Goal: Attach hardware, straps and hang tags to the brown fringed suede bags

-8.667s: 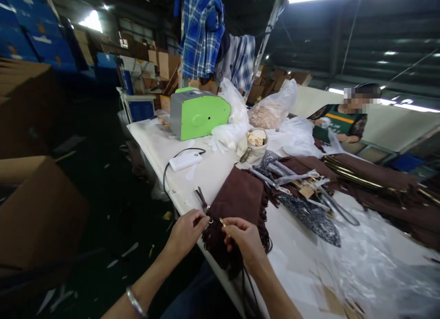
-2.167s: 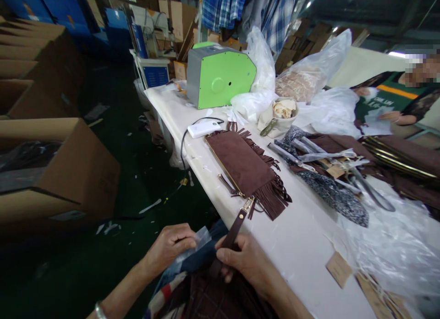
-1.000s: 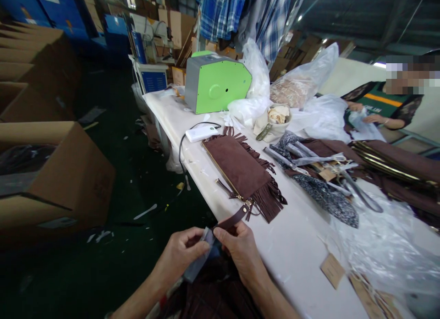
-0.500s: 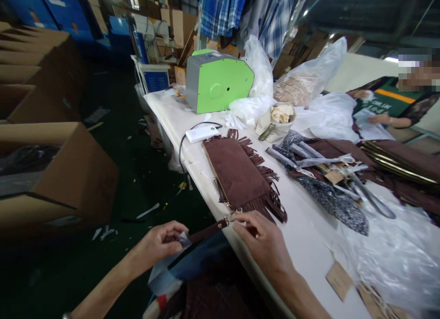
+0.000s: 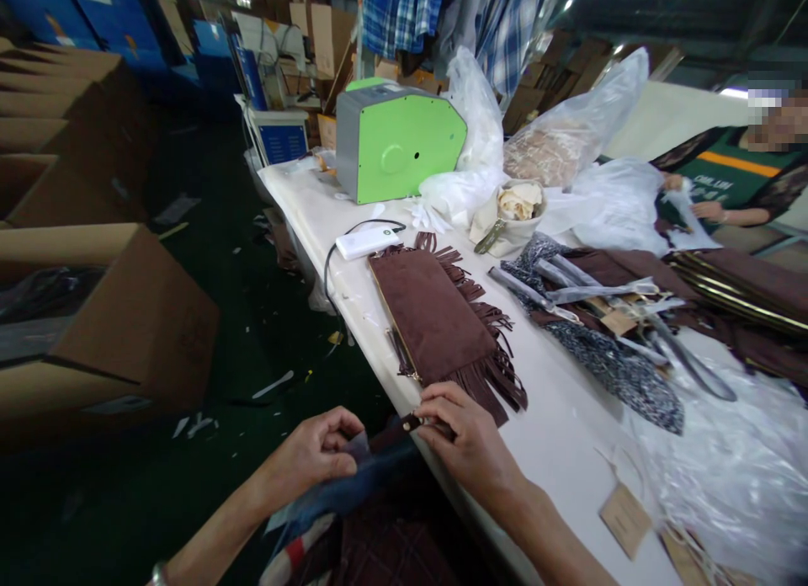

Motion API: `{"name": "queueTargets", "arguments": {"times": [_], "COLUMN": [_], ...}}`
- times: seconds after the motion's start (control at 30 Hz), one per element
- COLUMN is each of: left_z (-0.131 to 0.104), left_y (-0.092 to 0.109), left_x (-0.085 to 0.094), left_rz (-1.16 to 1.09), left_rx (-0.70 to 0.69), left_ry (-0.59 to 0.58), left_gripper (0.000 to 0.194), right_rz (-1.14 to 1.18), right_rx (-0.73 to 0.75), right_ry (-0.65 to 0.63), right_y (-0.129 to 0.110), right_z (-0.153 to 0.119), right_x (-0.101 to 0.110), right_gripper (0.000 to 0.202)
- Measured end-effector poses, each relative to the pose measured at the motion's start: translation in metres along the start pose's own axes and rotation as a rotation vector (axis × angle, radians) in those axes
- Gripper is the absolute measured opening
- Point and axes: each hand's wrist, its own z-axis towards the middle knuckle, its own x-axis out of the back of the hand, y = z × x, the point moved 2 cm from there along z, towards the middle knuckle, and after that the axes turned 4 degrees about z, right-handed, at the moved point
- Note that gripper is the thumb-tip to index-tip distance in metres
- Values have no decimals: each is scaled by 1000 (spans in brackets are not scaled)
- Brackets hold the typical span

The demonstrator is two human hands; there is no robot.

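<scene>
A brown fringed clutch bag (image 5: 435, 316) lies on the white table, its zipper edge facing left. At its near corner my right hand (image 5: 467, 443) is closed around the metal-fitted end of a brown strap (image 5: 411, 422); the clasp is hidden by the fingers. Beyond the table edge, my left hand (image 5: 321, 451) pinches a piece of clear plastic wrap (image 5: 358, 448). The rest of the strap hangs between the hands and is blurred.
A white power bank (image 5: 367, 242) with a black cable sits behind the bag, near a green-sided machine (image 5: 410, 148). Wrapped straps and speckled fabric (image 5: 622, 388) lie right, beside plastic bags and a cardboard tag (image 5: 624, 519). Open cartons (image 5: 157, 316) stand left. A co-worker handles plastic far right.
My right hand has closed over the strap's metal clasp, which showed before. My left hand has shifted slightly right with the plastic. The co-worker's hands have also moved.
</scene>
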Motion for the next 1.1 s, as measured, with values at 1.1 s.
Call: {"name": "queueTargets", "arguments": {"times": [1.1], "left_z": [35], "left_y": [58], "left_x": [-41], "left_rz": [375], "left_rx": [-155], "left_ry": [159], "left_gripper": [33], "right_rz": [-112], "right_rx": [-222], "right_ry": [85], "right_y": [1], "right_z": [9], "right_x": [-4], "right_gripper": [12]}}
